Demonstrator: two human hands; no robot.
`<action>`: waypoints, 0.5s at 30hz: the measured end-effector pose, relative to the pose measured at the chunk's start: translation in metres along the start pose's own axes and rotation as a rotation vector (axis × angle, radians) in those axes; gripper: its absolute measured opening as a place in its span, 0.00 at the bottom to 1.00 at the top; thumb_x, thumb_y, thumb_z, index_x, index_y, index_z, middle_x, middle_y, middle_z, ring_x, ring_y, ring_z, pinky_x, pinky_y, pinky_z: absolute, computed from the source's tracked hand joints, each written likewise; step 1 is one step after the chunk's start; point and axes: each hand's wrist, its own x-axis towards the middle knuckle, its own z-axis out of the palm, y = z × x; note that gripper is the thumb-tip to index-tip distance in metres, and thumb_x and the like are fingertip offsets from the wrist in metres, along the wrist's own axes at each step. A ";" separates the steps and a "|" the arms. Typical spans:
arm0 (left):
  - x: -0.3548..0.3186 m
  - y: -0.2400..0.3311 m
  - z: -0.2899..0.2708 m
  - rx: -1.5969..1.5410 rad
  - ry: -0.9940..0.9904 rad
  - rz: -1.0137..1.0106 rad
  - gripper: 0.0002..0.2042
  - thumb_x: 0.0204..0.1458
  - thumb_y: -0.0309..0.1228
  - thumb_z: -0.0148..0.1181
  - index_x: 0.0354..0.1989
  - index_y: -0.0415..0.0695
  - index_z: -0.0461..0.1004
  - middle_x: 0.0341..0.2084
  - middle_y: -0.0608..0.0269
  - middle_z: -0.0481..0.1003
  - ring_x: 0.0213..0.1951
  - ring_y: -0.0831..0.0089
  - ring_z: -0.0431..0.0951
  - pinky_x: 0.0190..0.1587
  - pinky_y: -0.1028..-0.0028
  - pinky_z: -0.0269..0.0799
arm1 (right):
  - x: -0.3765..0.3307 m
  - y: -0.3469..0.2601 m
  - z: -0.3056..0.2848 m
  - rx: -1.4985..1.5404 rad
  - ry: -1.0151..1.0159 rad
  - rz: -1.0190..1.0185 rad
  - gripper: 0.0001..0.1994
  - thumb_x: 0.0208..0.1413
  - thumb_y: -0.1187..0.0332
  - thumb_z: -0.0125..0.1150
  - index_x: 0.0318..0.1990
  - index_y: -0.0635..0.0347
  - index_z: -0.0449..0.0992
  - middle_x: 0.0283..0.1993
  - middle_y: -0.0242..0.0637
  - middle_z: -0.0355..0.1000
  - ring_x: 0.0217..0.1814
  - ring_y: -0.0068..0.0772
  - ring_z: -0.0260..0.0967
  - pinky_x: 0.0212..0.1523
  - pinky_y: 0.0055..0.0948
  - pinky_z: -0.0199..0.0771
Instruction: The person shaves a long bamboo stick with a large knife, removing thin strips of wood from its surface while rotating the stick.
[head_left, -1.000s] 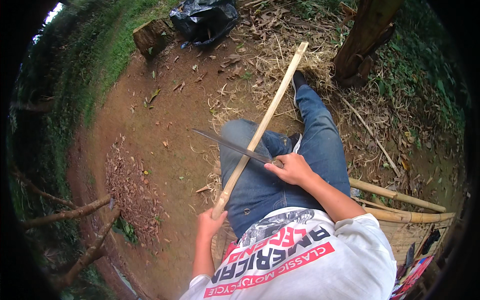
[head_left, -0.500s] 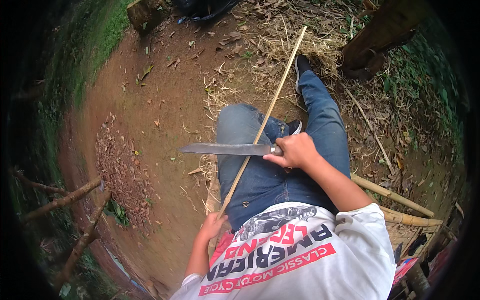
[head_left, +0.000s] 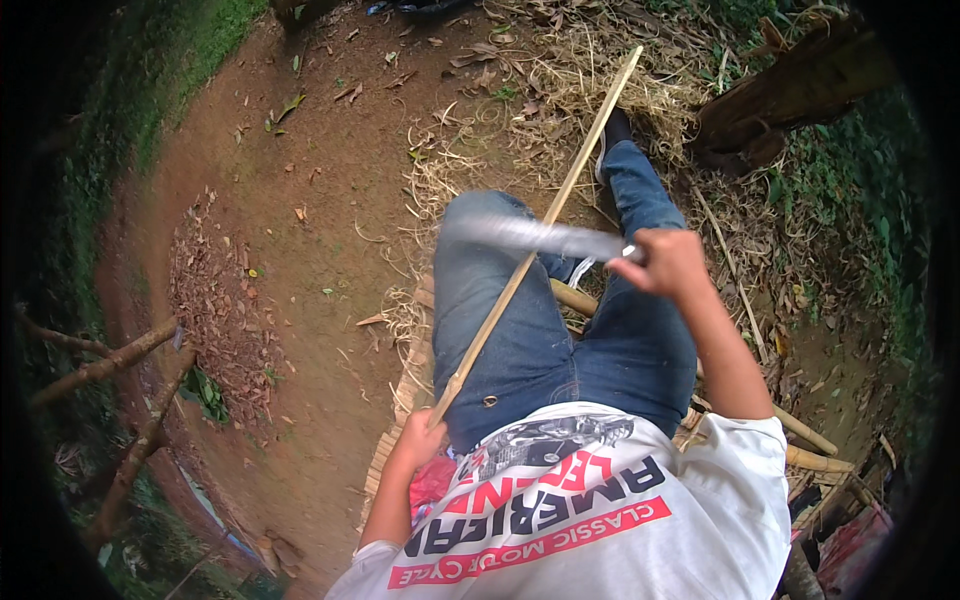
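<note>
My left hand is closed round the near end of a long, thin bamboo strip, close to my left hip. The strip slants up and away over my left thigh, its far end past my right foot. In my right hand, fingers wrapped round the handle, is a machete. Its broad blade points left and crosses the strip above my left knee; motion smears it, so I cannot tell whether the edge touches the strip.
I sit on a bamboo slat bench in jeans. Curled pale shavings lie round my feet. A thick post stands at the far right, and cut branches stick up at left. Bamboo poles lie by my right hip.
My right hand and the machete have moved away from my body and to the right, along the strip. The strip's far end has shifted slightly right. My left hand keeps its grip.
</note>
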 end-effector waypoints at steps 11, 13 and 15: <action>0.019 0.001 -0.010 0.121 -0.036 0.028 0.06 0.48 0.24 0.52 0.22 0.34 0.68 0.15 0.67 0.64 0.22 0.79 0.65 0.25 0.69 0.63 | 0.019 0.016 -0.043 0.121 -0.061 0.421 0.30 0.48 0.33 0.59 0.29 0.56 0.82 0.22 0.43 0.76 0.27 0.46 0.77 0.32 0.41 0.76; 0.017 0.008 -0.011 0.130 -0.031 0.032 0.06 0.47 0.25 0.52 0.23 0.34 0.67 0.15 0.66 0.64 0.22 0.78 0.65 0.25 0.69 0.62 | 0.021 -0.023 -0.009 0.118 -0.058 0.182 0.34 0.48 0.30 0.55 0.24 0.56 0.80 0.19 0.43 0.74 0.23 0.47 0.75 0.26 0.42 0.76; 0.011 0.008 -0.011 0.095 -0.015 0.051 0.07 0.47 0.26 0.51 0.23 0.35 0.67 0.15 0.67 0.63 0.22 0.78 0.64 0.25 0.70 0.61 | 0.028 -0.057 0.016 0.147 -0.138 0.094 0.35 0.48 0.28 0.53 0.22 0.55 0.80 0.16 0.43 0.72 0.21 0.46 0.74 0.25 0.42 0.75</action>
